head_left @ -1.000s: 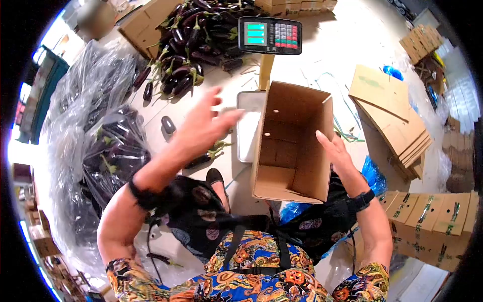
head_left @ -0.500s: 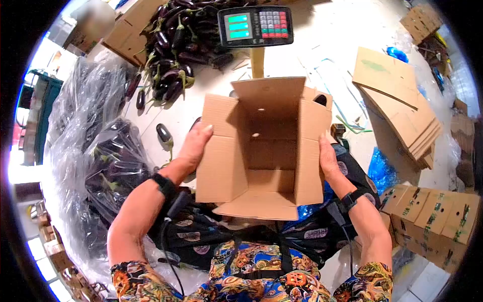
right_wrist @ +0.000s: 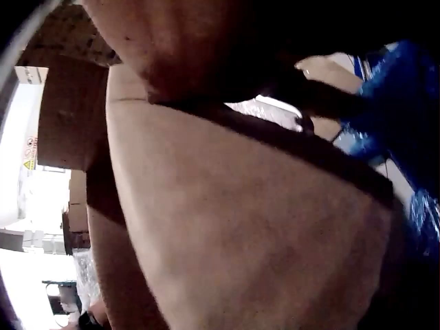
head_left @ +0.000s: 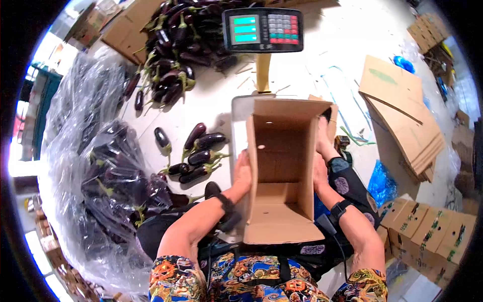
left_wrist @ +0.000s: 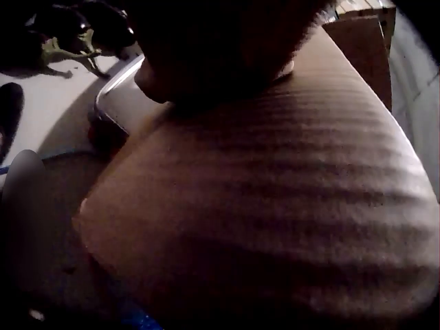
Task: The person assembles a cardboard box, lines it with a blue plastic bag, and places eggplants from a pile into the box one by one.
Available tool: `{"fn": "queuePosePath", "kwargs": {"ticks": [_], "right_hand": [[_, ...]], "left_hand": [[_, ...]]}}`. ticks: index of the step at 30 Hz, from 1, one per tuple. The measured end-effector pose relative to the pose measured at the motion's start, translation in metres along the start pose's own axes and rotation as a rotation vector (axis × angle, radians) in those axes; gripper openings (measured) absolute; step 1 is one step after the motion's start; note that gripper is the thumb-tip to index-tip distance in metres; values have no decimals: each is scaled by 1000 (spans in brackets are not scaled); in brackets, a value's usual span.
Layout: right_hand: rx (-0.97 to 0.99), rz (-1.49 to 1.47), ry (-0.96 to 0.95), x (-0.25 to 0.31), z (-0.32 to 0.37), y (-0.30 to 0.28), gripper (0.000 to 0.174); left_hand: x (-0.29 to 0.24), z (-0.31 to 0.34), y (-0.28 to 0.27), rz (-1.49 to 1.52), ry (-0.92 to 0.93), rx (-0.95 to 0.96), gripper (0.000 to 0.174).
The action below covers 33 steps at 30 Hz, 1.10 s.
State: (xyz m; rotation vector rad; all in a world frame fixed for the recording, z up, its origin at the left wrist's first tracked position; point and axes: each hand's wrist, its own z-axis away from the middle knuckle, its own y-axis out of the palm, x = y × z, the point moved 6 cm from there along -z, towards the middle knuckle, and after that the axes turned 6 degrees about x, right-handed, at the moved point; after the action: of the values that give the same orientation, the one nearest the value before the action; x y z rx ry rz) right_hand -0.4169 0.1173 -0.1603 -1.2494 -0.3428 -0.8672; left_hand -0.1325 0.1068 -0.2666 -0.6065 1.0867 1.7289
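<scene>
An upright cardboard box (head_left: pixel 282 194), its top facing me and nothing showing inside, overlaps the pale platform of a scale (head_left: pixel 238 118) in the head view. My left hand (head_left: pixel 242 173) lies flat along its left side. On the opposite side my right hand (head_left: pixel 319 173) rests against the board with straight fingers, partly hidden by the wall. Up close in the left wrist view, ribbed cardboard (left_wrist: pixel 275 185) fills most of the picture below the dark hand. The right wrist view has the smooth box side (right_wrist: pixel 254 213) under that hand.
Several loose eggplants (head_left: pixel 204 141) lie left of the scale, with a big eggplant heap (head_left: pixel 176 50) behind. A plastic bag of eggplants (head_left: pixel 113 171) stands at left. The scale's display (head_left: pixel 263 30) rises at the back. Flat cardboard sheets (head_left: pixel 397 110) and taped cartons (head_left: pixel 427 226) are at right.
My left hand came from off the box onto a flap, then to its left side. The box's flaps, spread out half a second ago, now lie folded down, and the box has shifted right.
</scene>
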Motion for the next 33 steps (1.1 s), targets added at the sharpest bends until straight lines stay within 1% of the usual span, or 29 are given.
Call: {"fn": "queuePosePath", "kwargs": {"ticks": [1, 2, 4, 5, 6, 7, 8, 9, 10, 11, 12, 13, 14, 15, 17, 18, 19, 20, 21, 22, 23, 24, 26, 27, 28, 29, 30, 32, 33], "right_hand": [[1, 188, -112, 3, -4, -3, 37], [-7, 377, -197, -1, -7, -9, 34], [127, 423, -197, 12, 5, -44, 32], [233, 439, 15, 21, 9, -61, 35], [338, 444, 211, 21, 9, -76, 39], [336, 487, 173, 14, 9, -90, 41], [337, 529, 116, 13, 9, -98, 43], [360, 552, 52, 36, 21, -122, 44], [387, 563, 69, 36, 24, -138, 43], [353, 479, -11, 35, 27, -152, 42], [308, 396, -87, 33, 31, -169, 42], [251, 353, -112, 19, 35, -184, 42], [269, 344, -91, 11, 42, -199, 42], [240, 291, -57, -6, 47, -210, 42], [189, 151, 42, -52, 65, -225, 41], [144, 79, 109, -81, 78, -229, 40], [85, 78, 173, -111, 95, -229, 41], [32, 81, 227, -142, 110, -227, 41], [77, -1, 393, -185, 127, -214, 42], [99, -105, 506, -206, 151, -204, 47], [111, -72, 517, -230, 170, -188, 48], [121, -37, 525, -258, 187, -167, 50], [121, 89, 529, -293, 219, -124, 59], [70, 84, 549, -307, 232, -102, 66], [20, 81, 570, -316, 246, -82, 75], [-27, 64, 645, -319, 260, -66, 87], [-85, -16, 753, -321, 271, -52, 90], [-121, -43, 864, -318, 288, -34, 79], [-64, -82, 844, -325, 291, -21, 69]], "left_hand": [[-13, 5, 6, -170, -14, 9, 43], [-26, 4, 5, -361, 10, 26, 42], [-53, 2, 0, -860, 88, 49, 40], [-65, -5, -6, -1014, 98, 47, 40], [-73, -14, -15, -1059, 86, 28, 41], [-63, -39, -44, -941, 59, -4, 41], [-64, -50, -64, -911, 35, -81, 43], [-65, -60, -82, -876, 13, -158, 47], [-72, -57, -88, -923, -10, -257, 53], [-99, -31, -59, -869, -140, -267, 55], [-69, -74, -113, -964, -94, -119, 53], [-72, -55, -95, -709, -190, -34, 46], [-73, -45, -79, -502, -262, 98, 35], [-106, -11, -36, -482, -304, 136, 26], [-110, -37, -51, -367, -309, 295, 24], [-121, -51, -48, -302, -292, 283, 24], [-158, -37, -29, -354, -275, 117, 24], [-169, -101, -103, -607, -114, 211, 26], [-188, -135, -119, -418, -265, 490, 35], [-223, -105, -68, -524, -158, 203, 43], [-258, -58, -12, -720, -72, 154, 49], [-277, -37, 21, -830, -39, 165, 51], [-290, -58, 16, -1269, 448, 326, 51], [-290, -18, 53, -1327, 538, 392, 52], [-287, 43, 100, -1382, 627, 459, 53], [-271, 79, 120, -1461, 491, 618, 54], [-255, 112, 134, -1533, 347, 772, 56], [-219, 182, 179, -1513, 169, 1228, 58], [-200, 207, 193, -1459, 104, 1318, 56]]}}
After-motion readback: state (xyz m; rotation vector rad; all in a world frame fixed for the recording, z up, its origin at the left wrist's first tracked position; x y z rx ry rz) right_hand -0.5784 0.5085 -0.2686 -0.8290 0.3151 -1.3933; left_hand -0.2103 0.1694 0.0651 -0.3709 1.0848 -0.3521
